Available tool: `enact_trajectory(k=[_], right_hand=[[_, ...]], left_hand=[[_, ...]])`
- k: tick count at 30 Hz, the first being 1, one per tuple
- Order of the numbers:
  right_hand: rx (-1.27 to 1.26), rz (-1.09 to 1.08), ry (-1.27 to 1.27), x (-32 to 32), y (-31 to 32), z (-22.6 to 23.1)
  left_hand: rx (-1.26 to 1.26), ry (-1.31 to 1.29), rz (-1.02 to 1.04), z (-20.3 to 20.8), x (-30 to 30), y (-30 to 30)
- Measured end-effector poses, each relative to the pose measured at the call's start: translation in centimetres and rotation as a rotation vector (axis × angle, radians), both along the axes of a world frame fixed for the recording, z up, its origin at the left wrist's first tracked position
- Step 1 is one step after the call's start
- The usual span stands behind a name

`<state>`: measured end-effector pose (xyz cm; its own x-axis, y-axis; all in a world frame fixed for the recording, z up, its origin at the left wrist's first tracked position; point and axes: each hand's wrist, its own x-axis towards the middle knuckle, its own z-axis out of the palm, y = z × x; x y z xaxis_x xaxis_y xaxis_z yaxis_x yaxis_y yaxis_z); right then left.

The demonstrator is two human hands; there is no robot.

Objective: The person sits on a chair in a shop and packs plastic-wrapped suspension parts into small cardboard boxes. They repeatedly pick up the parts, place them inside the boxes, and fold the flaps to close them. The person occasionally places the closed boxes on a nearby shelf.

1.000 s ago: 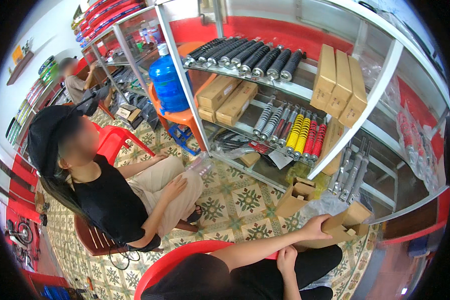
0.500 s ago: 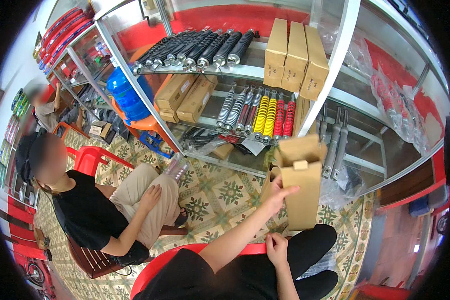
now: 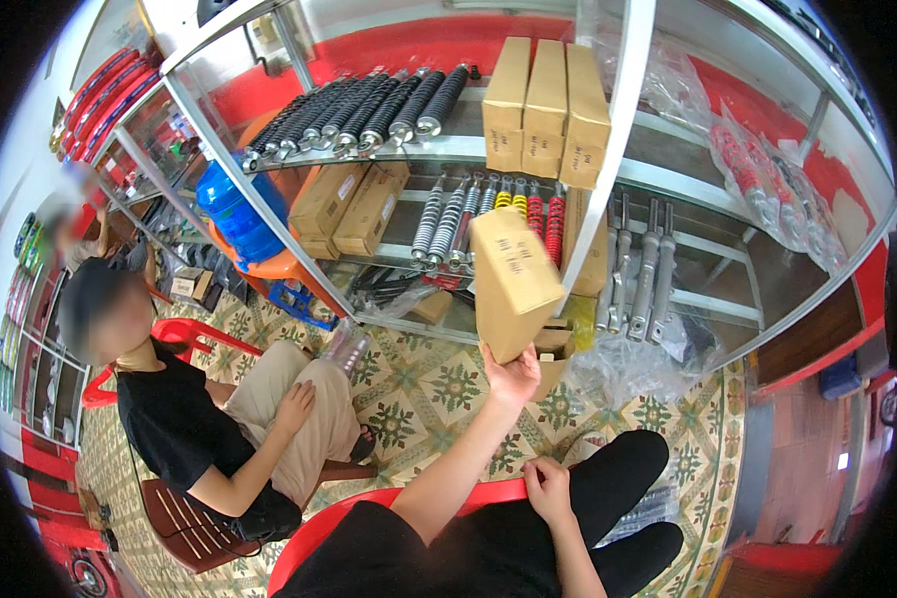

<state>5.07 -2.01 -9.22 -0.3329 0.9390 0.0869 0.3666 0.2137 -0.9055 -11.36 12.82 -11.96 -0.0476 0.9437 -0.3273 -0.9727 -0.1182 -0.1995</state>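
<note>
Cardboard box (image 3: 516,284) is up in the air in the left hand (image 3: 513,379). That hand is closed around its low end, so most of it sticks up above the fingers. It could tip and drop, because just one hand holds it, and only near the bottom.

Below that hand and to its right, the right hand (image 3: 548,488) rests on the lap. Its fingers look curled, but I cannot tell if they hold anything.

Just past the left hand, on its right, is an open box (image 3: 556,371), then a plastic bag (image 3: 628,374). Farther out and higher are red springs (image 3: 554,224) and a white post (image 3: 608,159). If the arm swings too far forward, the box could bump them; I cannot tell how big the gap is. Black springs (image 3: 409,105) lie farthest, up and left.
</note>
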Motion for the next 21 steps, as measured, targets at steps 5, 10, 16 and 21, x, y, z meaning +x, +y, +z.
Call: enact_trajectory(k=[5, 10, 16, 21], right_hand=[[-0.02, -0.024, 0.004, 0.3, -0.2, -0.4], [0.003, -0.015, -0.019, 0.3, -0.5, 0.3], [0.024, -0.001, -0.019, 0.3, -0.5, 0.2], [0.026, -0.01, -0.01, 0.2, -0.5, 0.4]], left_hand=[[-0.045, -0.005, -0.027, 1.5, 1.0, -0.7], [0.178, -0.125, -0.109, -1.1, 1.0, -0.7], [0.289, -0.286, -0.15, 0.4, 1.3, -0.8], [0.294, -0.326, -0.158, 0.7, 1.3, -0.7]])
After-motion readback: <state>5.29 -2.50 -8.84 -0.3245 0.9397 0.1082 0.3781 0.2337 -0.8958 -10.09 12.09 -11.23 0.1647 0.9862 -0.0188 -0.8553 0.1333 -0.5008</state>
